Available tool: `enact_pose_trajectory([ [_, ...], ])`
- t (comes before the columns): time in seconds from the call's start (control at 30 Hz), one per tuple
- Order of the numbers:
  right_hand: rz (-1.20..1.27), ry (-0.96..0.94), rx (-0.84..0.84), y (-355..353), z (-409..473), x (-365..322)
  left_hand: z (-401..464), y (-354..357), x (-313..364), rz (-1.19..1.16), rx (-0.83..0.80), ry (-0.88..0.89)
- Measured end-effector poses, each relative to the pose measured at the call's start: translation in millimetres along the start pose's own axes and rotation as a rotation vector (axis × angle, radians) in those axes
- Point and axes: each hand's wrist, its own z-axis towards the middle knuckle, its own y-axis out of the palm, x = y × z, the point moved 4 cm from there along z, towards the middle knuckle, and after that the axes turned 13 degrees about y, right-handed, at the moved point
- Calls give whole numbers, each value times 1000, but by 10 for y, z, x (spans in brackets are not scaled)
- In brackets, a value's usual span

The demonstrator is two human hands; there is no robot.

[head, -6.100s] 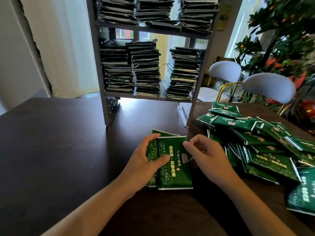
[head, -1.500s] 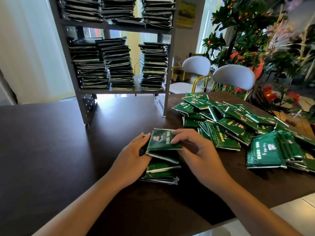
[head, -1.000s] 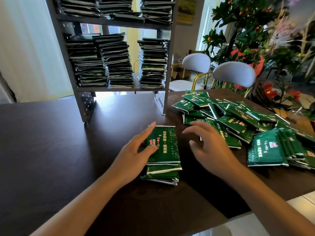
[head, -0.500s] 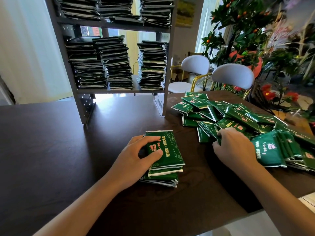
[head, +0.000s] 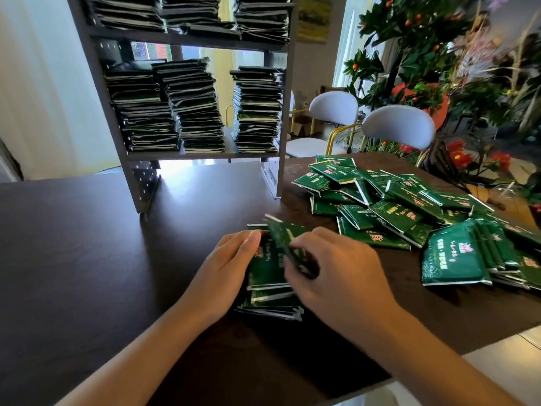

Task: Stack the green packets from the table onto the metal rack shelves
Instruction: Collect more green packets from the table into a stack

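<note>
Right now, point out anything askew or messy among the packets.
The loose pile on the table's right lies jumbled, packets overlapping at all angles. The small stack between the hands has uneven edges, and the right hand holds one packet tilted above it.

Tilted packet (head: 288,244) motion-blurred; right hand (head: 336,276) hides small stack's (head: 269,288) right side.

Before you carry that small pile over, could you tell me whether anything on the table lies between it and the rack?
Nothing visible does: bare tabletop runs from the small pile to the rack.
</note>
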Motion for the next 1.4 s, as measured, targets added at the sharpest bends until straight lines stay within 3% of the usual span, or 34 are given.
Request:
enact_pose_trajectory([
  [0.13,43,-104,-70,150,-142,-166,26,-13,-35,-41,6,-9],
  [0.27,264,8,-241,98,-58,-73,46,-30,-58,-47,-36,-21],
  [0.33,342,74,-186,-4,44,101,35,-36,-71,-12,-54,-21],
  [0.43,89,226,-88,-59,256,560,23,-35,-78,8,-51,-31],
  [0.53,-247,461,-228,37,384,1037,18,-33,-62,0,-38,-40],
  [0.63,-389,547,-316,168,362,1269,10,-28,-55,-19,-33,-51],
  [1.17,-454,328,-210,184,202,1004,-8,-20,57,35,-12,-70],
  [1.4,-86,339,-162,24,195,801,8,-23,24,16,1,-88],
])
